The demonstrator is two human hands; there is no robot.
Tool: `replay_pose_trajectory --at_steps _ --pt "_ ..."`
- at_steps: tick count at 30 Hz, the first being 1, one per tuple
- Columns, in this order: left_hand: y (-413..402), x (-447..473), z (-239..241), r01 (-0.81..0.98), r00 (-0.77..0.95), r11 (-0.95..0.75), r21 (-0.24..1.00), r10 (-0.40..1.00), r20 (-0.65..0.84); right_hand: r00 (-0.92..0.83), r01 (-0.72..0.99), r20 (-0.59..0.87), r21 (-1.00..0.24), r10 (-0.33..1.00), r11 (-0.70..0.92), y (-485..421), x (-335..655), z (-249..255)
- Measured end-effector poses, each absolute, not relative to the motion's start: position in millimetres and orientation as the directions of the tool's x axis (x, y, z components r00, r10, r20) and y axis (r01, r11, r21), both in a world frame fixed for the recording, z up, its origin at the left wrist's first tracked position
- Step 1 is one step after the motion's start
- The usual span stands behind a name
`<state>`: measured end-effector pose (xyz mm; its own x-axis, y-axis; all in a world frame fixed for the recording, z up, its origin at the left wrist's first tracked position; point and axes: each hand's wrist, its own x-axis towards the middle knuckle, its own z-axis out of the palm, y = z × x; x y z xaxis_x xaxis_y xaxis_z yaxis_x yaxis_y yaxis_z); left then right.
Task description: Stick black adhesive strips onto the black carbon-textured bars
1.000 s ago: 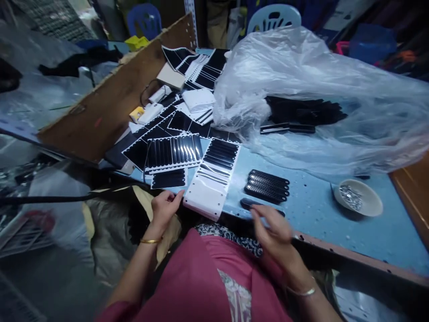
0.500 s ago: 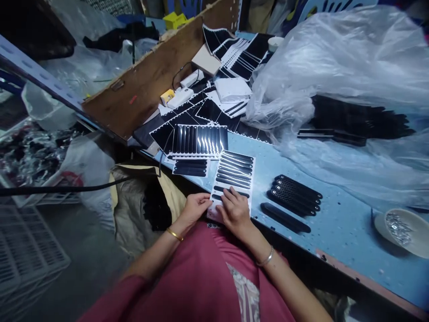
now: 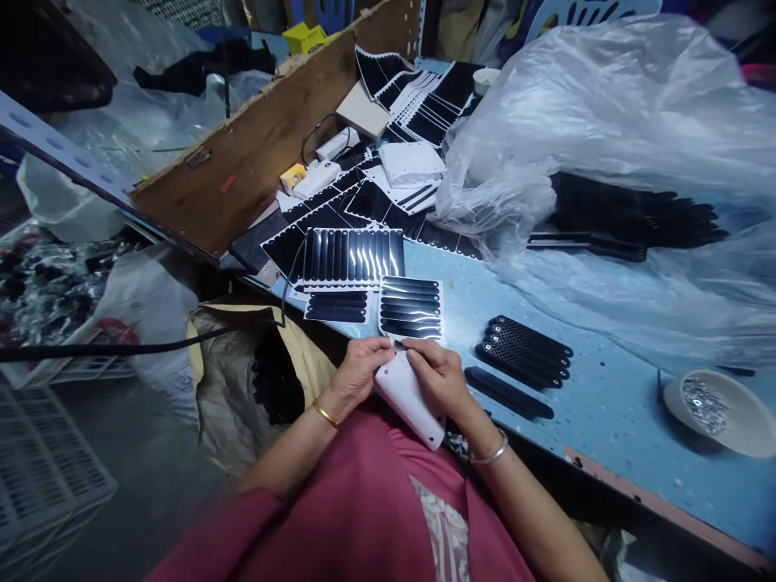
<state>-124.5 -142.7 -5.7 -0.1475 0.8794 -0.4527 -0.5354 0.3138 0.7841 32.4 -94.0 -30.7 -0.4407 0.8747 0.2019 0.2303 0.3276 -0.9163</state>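
Note:
A white backing sheet [image 3: 409,396] with black adhesive strips [image 3: 411,309] on its far part lies at the table edge. Its bare near part bends down toward my lap. My left hand [image 3: 364,368] is closed in a pinch at the sheet's left edge, just below the remaining rows of strips. Opposite it, my right hand [image 3: 437,372] pinches with thumb and forefinger. A small dark piece of a strip shows between the fingertips; most of it is hidden. Right of the hands lie a smooth black strap [image 3: 509,394] and a stack of black textured straps [image 3: 525,352].
More sheets of black strips [image 3: 355,257] lie beyond the hands, against a wooden board [image 3: 212,174]. A large clear plastic bag [image 3: 582,105] covers black pieces at the right. A bowl [image 3: 745,412] holds small metal parts. An open sack [image 3: 224,388] stands left below the table.
My right hand has drawn back from lying flat over the strips to a pinch beside my left. The sheet has slid nearer, its bare part now bending over the table edge.

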Motion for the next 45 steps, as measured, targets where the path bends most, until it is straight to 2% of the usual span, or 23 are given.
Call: replay_pose_trajectory --at_steps 5,8,9,11,12,14,16,17,19,21,23,25,27,30,35,39,42,45 --pt "-128 -133 -7 -0.387 -0.138 0.313 0.867 0.911 -0.390 -0.455 0.243 0.035 -0.957 0.890 0.161 -73 27 -20" --pt "-113 -137 -14 -0.276 -0.109 0.269 0.923 0.945 -0.308 -0.324 0.140 0.015 -0.988 0.946 0.063 -51 28 -11" --pt "-107 -139 -17 -0.198 -0.118 0.247 0.949 0.955 -0.273 -0.255 0.065 0.008 -0.998 0.967 0.025 -43 32 -5" --pt "-92 -145 -24 0.083 -0.210 0.203 0.976 0.961 -0.182 -0.098 -0.099 0.020 -0.995 0.995 0.010 -26 44 10" --pt "-85 -148 -27 0.275 -0.271 0.192 0.942 0.955 -0.116 -0.023 -0.148 0.056 -0.988 0.998 0.052 -19 52 19" --pt "-70 -153 -32 0.617 -0.316 0.188 0.764 0.949 0.021 0.104 -0.116 0.160 -0.978 0.982 0.172 -11 71 35" --pt "-60 -155 -31 0.800 -0.246 0.138 0.583 0.963 0.111 0.136 0.086 0.277 -0.960 0.951 0.267 -15 89 47" --pt "-57 -154 -27 0.838 -0.205 0.094 0.537 0.967 0.151 0.102 0.223 0.341 -0.923 0.935 0.313 -22 97 49" --pt "-58 -144 -16 0.837 -0.186 0.018 0.546 0.949 0.253 -0.040 0.471 0.451 -0.779 0.892 0.415 -39 108 47" --pt "-65 -124 -1 0.732 -0.249 -0.021 0.681 0.922 0.297 -0.192 0.601 0.516 -0.610 0.835 0.516 -59 113 38" --pt "-75 -99 13 0.474 -0.209 -0.024 0.880 0.968 0.139 -0.290 0.646 0.545 -0.494 0.787 0.581 -75 117 26" --pt "-83 -72 21 0.131 0.017 0.112 0.985 0.993 -0.115 -0.344 0.665 0.557 -0.424 0.756 0.615 -87 120 15" --pt "-86 -50 21 -0.110 0.168 0.283 0.953 0.950 -0.263 -0.366 0.680 0.551 -0.391 0.749 0.620 -94 128 7" --pt "-82 -32 15 -0.278 0.246 0.428 0.860 0.897 -0.367 -0.370 0.666 0.530 -0.421 0.763 0.616 -97 147 4" --pt "-71 -27 12 -0.276 0.292 0.480 0.833 0.867 -0.403 -0.351 0.578 0.521 -0.533 0.778 0.618 -98 183 7" --pt "-68 -21 12 -0.165 0.310 0.453 0.876 0.867 -0.390 -0.373 0.613 0.542 -0.466 0.753 0.639 -101 195 4" --pt "-65 -16 6 0.016 0.188 0.330 0.944 0.926 -0.327 -0.368 0.658 0.555 -0.413 0.746 0.630 -102 204 3" --pt "-61 -17 -8 0.181 -0.005 0.142 0.973 0.990 -0.143 -0.279 0.704 0.519 -0.462 0.808 0.540 -99 222 4"
